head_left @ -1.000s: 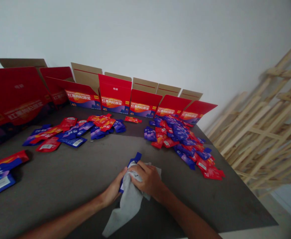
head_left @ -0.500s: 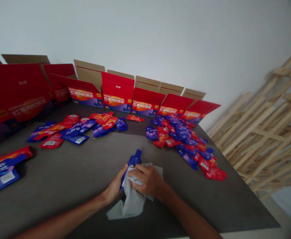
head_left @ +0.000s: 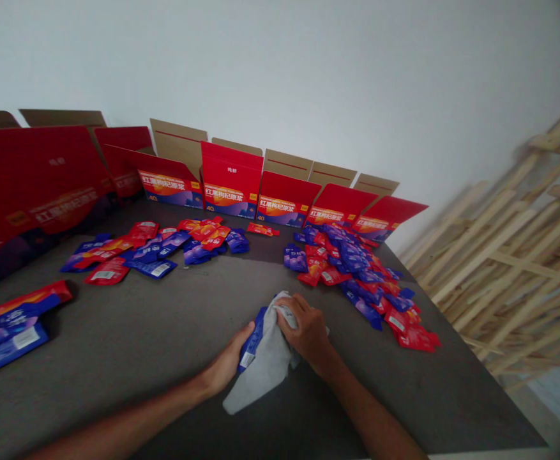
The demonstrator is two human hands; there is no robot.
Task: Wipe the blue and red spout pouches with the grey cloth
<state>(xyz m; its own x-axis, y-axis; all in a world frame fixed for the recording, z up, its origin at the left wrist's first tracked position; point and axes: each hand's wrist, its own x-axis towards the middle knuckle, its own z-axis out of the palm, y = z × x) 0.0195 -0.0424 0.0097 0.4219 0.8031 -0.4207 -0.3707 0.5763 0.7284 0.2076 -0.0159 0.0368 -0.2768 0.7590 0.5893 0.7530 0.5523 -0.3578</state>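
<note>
A blue pouch (head_left: 251,345) is gripped along its left side by my left hand (head_left: 228,363), low over the front middle of the table. My right hand (head_left: 303,327) is closed on a light grey cloth (head_left: 264,368) and presses it over the pouch's upper end. The cloth drapes down across the right part of the pouch and hides it. Right of my hands lies a heap of red and blue pouches (head_left: 356,262). Another loose group of pouches (head_left: 155,248) lies to the left.
Open red cartons (head_left: 232,185) line the back of the dark table (head_left: 165,338) along the wall. A larger red carton (head_left: 35,185) stands at the left, with bigger red and blue packs (head_left: 16,332) before it. Wooden slatted frames (head_left: 504,268) lean beyond the right edge.
My right hand and the cloth have slid up along the pouch toward its top, covering the spout end that showed before. My left hand still holds the pouch. The view has shifted slightly.
</note>
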